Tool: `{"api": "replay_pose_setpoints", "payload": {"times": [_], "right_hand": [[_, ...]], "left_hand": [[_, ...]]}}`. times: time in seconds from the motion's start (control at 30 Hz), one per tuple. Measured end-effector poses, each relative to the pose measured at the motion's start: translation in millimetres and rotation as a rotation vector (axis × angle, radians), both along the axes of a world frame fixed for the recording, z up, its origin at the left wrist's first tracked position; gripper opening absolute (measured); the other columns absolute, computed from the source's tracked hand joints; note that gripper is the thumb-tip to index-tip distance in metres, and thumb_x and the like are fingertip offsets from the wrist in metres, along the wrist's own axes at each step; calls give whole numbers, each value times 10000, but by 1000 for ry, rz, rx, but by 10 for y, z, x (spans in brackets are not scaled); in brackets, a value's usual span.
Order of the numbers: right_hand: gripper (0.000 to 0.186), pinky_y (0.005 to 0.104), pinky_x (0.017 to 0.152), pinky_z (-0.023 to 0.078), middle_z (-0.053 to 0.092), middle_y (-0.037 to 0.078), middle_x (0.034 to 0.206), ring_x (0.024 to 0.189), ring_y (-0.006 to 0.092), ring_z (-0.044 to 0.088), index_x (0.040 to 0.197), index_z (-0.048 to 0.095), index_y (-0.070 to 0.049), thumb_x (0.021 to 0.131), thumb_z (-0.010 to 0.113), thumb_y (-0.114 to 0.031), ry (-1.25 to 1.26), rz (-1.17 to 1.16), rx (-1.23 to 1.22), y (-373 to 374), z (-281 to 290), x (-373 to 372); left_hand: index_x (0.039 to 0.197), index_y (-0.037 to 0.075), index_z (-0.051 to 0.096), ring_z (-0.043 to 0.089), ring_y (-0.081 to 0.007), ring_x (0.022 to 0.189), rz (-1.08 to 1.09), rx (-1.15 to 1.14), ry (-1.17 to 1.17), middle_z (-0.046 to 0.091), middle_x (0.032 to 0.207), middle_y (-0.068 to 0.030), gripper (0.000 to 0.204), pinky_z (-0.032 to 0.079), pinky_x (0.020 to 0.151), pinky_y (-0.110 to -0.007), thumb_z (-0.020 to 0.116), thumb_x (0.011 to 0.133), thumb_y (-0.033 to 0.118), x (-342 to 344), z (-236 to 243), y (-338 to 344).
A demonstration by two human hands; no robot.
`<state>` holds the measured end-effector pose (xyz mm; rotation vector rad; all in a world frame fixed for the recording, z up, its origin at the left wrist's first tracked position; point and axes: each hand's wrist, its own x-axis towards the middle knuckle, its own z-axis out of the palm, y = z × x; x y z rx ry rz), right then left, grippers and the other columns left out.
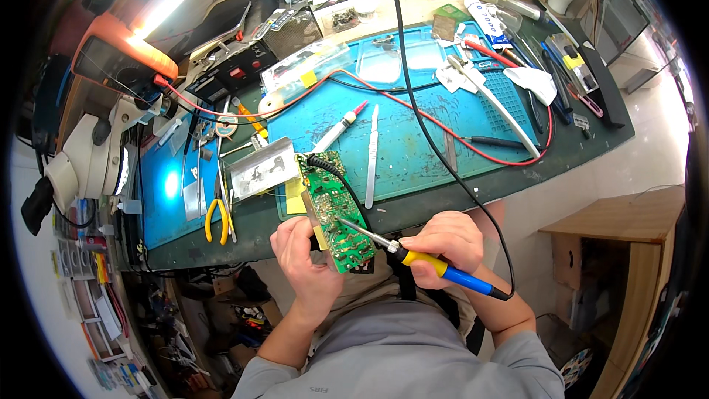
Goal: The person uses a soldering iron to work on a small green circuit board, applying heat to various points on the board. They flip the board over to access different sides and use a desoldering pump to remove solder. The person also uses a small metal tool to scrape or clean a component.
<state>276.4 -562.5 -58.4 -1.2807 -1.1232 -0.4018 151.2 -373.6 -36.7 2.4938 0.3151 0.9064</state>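
Observation:
My left hand [301, 251] is closed round the near left edge of a green circuit board [336, 210], which tilts up at the table's front edge. A black coiled cable runs along the board's top end. In my right hand [449, 245] is a soldering iron [437, 264] with a yellow and blue handle. Its metal tip points left and meets the solder side of the board, or hovers just over it; contact is too small to tell. A silver metal housing [262, 170] lies beside the board's upper left.
A blue work mat [413, 155] carries a scalpel-like knife [372, 155], a flux syringe [338, 127] and white tweezers [495, 107]. Yellow-handled pliers [216, 214] lie left. The iron's black cord crosses the mat. An orange multimeter [122, 55] stands at the far left, its red lead stretching rightward.

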Motion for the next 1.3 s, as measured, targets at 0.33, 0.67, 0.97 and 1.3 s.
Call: {"api": "replay_pose_setpoints", "payload": {"times": [0.33,0.67,0.97,1.3], "right_hand": [[189,269,445,434,649,23,630,482,161,615,961,750,-9,813,760,-125,7,-11,6,15,8,-3],[182,265,456,446,662,16,645,497,156,629,964,762,-26,826,769,-144,21,-28,-23,-4,32,-6],[179,271,461,454,675,11,658,510,157,644,965,767,-30,826,772,-143,38,-10,-54,-21,61,-3],[184,270,457,453,682,12,668,509,154,643,972,766,-23,838,775,-149,39,-8,-42,-17,56,-4]], "left_hand": [[1076,25,693,620,-271,993,12,-26,8,704,1025,-93,360,413,899,-389,833,775,166,-23,7,-14],[1103,15,678,595,-280,996,36,-14,15,648,1076,-111,383,449,907,-363,806,749,87,-17,-27,-22],[1124,18,670,602,-250,1021,42,-65,71,638,1103,-99,389,460,913,-337,814,767,80,-39,13,-19],[1094,29,673,590,-236,1026,52,-75,67,633,1087,-80,366,446,920,-325,818,759,61,-34,19,-25]]}}
